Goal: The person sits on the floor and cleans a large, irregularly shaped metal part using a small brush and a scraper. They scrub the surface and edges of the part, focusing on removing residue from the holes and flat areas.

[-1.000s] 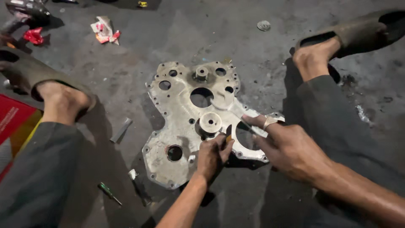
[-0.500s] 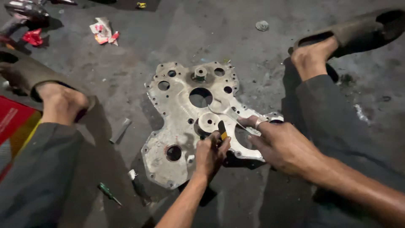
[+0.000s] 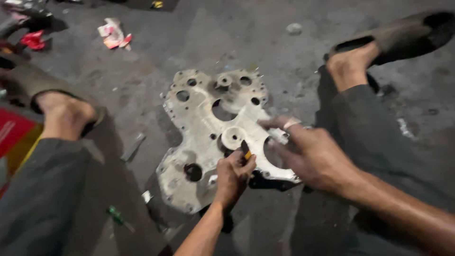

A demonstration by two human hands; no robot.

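Here, left hand gripping small blade pointing up-left, right hand fingers spread on metal cover plate.

A flat, grimy metal cover plate with many round holes lies on the concrete floor.

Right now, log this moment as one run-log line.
left hand: grips small dark blade tool | right hand: rests on metal cover plate | plate flat on concrete floor
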